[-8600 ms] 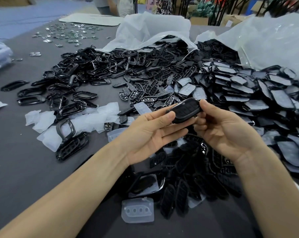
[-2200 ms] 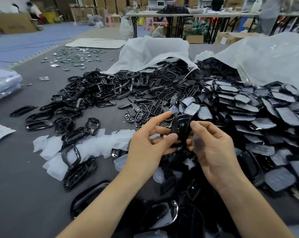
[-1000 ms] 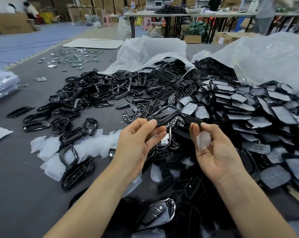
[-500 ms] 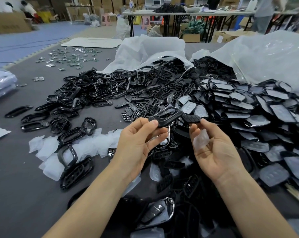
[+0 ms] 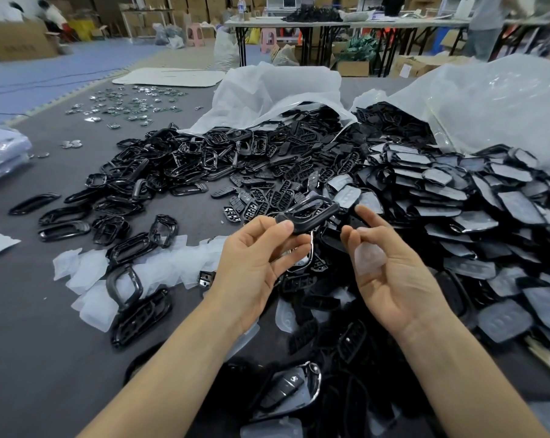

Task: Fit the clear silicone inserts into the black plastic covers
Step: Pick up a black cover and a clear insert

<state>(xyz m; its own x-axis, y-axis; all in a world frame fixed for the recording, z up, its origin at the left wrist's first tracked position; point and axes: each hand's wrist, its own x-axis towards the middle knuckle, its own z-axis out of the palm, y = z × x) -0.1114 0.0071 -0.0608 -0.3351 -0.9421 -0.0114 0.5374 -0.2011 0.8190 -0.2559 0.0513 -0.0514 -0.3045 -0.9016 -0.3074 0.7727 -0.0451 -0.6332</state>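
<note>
My left hand [image 5: 254,257] pinches a black plastic cover [image 5: 311,216], an open frame, between thumb and fingertips and holds it above the pile. To its right my right hand [image 5: 393,279] is turned palm up. A clear silicone insert [image 5: 369,259] lies in that palm, with loosely curled fingers holding its edge. A small gap separates the two hands, and the insert is apart from the cover.
A heap of black covers and frames [image 5: 267,172] spills from white plastic bags [image 5: 283,86] across the grey table [image 5: 30,343]. Film-backed parts [image 5: 456,197] are stacked at the right. Loose clear inserts [image 5: 87,273] lie at the left, small metal pieces [image 5: 125,105] farther back. A chrome-edged shell [image 5: 286,387] lies near me.
Two seconds ago both hands were together on one black piece. They have since parted, the left with the cover, the right with the insert. Over the last half second they barely moved.
</note>
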